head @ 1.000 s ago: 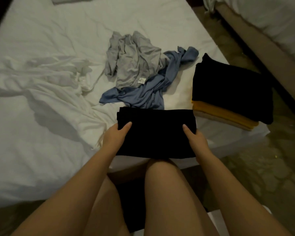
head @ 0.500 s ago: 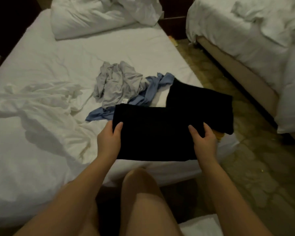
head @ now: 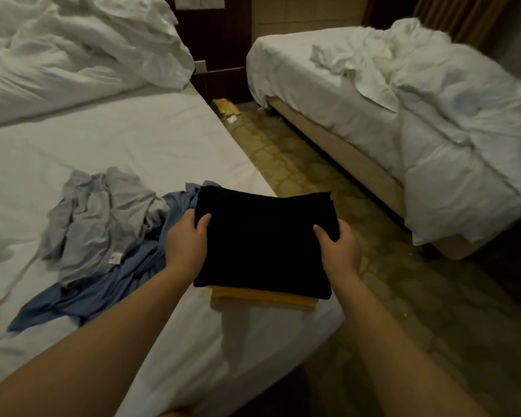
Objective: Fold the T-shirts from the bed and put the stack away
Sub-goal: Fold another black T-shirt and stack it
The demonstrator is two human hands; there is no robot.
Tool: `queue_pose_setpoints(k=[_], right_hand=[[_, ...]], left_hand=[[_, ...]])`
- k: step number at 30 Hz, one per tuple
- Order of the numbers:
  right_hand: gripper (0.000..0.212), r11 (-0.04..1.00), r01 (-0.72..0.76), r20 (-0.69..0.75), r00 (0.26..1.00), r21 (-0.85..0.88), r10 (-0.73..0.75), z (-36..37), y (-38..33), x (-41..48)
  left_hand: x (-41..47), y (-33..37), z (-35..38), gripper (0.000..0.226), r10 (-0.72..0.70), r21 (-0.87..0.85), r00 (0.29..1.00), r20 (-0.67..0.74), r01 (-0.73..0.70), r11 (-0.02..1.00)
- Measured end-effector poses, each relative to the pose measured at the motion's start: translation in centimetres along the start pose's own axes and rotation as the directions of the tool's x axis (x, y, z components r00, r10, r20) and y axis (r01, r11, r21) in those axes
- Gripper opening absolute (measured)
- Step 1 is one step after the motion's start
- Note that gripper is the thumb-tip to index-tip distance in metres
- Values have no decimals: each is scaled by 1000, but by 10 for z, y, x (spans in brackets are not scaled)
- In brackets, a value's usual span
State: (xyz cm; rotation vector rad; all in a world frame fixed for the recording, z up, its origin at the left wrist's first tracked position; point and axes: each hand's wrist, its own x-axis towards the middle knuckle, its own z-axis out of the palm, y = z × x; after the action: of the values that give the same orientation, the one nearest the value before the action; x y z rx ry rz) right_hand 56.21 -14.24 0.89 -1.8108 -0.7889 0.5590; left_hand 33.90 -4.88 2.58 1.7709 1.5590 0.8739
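A folded black T-shirt (head: pixel 262 239) sits over the stack at the bed's right corner. My left hand (head: pixel 187 240) grips its left edge, thumb on top. My right hand (head: pixel 339 249) grips its right edge the same way. Under it a folded yellow T-shirt (head: pixel 265 297) shows along the near edge; any other stacked shirt is hidden. An unfolded grey T-shirt (head: pixel 100 218) lies crumpled to the left, on top of an unfolded blue T-shirt (head: pixel 97 287).
The white bed (head: pixel 127 145) carries a bunched duvet (head: pixel 73 46) at its head. A second bed (head: pixel 403 115) stands across a tiled floor aisle (head: pixel 298 164). Small litter (head: pixel 226 108) lies on the floor by the dark nightstand.
Both hands lifted the folded black T-shirt from the bed's near edge and carried it right, onto the stack. The view swung up and to the right.
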Motion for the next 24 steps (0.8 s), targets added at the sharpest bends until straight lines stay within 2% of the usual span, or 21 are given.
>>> queue_pose_setpoints(k=[3,5,8,13,15,17,19,20,21,22,24], right_hand=[[16,993,-104,86,990,-58,109,11,25,12],[32,986,-150,116,981,-69,157,20,36,13],[48,982,-171,67,982,-80,177,29,40,11],[44,995,-76,-81,994,-67,71,21,33,5],[42,996,-55,-97,994,-69,48,14,30,5],[45,989,-91,-36,996,-113,88,11,28,6],[54,960,-131,37,989,-246,145,11,29,6],[58,936,-103,49,991,-337,127,12,31,4],[61,902,-44,39,997,-430,67,13,32,2],[63,858,29,20,1000,-512,-22,15,29,-2],[63,766,187,43,978,-615,-204,23,22,-7]], left_hand=[[8,-20,15,26,-62,11,998,8,62,998],[9,-35,20,24,-87,24,996,4,87,996],[11,-43,23,20,-86,49,996,17,85,995],[13,-25,21,28,85,-28,995,-59,-87,996],[11,-16,19,31,127,-44,989,-71,-130,991],[12,-16,19,26,101,11,995,-24,-101,995],[13,-20,19,23,5,150,1000,30,-10,989],[13,-21,17,29,-26,214,999,27,19,977],[12,-20,16,36,-4,270,1000,-7,6,963],[9,-18,16,43,77,343,996,-47,-56,938],[2,-10,23,53,331,489,942,-52,-265,831]])
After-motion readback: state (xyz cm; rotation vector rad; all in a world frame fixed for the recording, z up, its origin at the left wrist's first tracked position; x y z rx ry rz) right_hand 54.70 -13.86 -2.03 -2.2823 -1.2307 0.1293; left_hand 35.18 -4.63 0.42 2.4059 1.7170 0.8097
